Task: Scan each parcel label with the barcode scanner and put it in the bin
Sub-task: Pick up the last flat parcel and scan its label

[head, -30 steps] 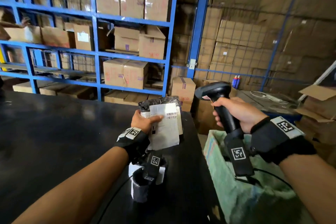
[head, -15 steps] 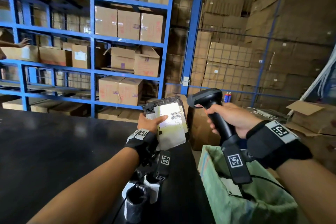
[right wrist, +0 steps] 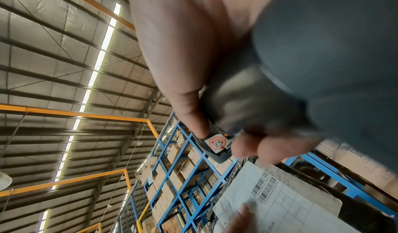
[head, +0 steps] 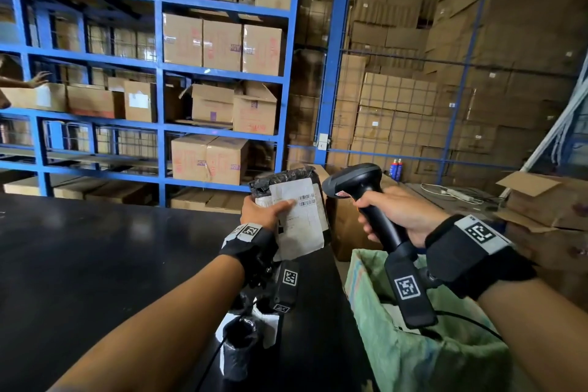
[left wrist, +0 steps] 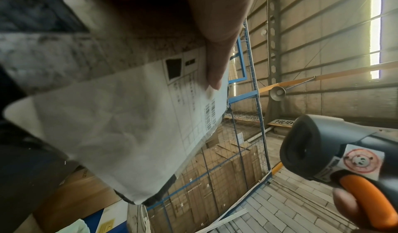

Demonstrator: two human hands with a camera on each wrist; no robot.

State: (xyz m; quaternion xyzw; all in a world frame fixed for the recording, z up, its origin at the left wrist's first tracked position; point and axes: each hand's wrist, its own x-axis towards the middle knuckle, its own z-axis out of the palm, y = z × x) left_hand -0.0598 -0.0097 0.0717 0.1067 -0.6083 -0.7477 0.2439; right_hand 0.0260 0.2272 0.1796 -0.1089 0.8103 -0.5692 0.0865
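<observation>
Blue steel racking (head: 222,73) loaded with cardboard cartons (head: 222,44) fills the background, and further cartons are stacked behind a wire mesh partition (head: 397,111) on the right side. A black desk (head: 95,264) occupies the foreground. The left hand (head: 265,212) holds a parcel (head: 291,183) wrapped in dark plastic, raised above the far right corner of the desk with its white label (head: 299,219) facing the person. The left thumb lies flat across the face of the label, just beside the printed barcodes (head: 307,200), and the remaining fingers are behind the parcel and hidden, so the parcel is clamped between thumb and fingers. The right hand (head: 397,216) grips the handle of a black barcode scanner (head: 359,180), with the fingers wrapped firmly around it. In the left wrist view one fingertip (left wrist: 342,201) rests beside the orange trigger (left wrist: 366,201); it cannot be determined whether the trigger is pressed. The scanner head is just beside the right edge of the parcel, not touching it, and its window (left wrist: 299,144) is directed toward the label. The scanner carries a round red and white sticker (right wrist: 216,143) on its side. A green woven sack (head: 413,344) stands open past the right edge of the desk, below the right hand, and serves as the bin. A second dark-wrapped parcel (head: 238,350) with a white label lies on the desk near the near right edge, below the left wrist. A black cable (head: 471,321) runs over the sack mouth.
</observation>
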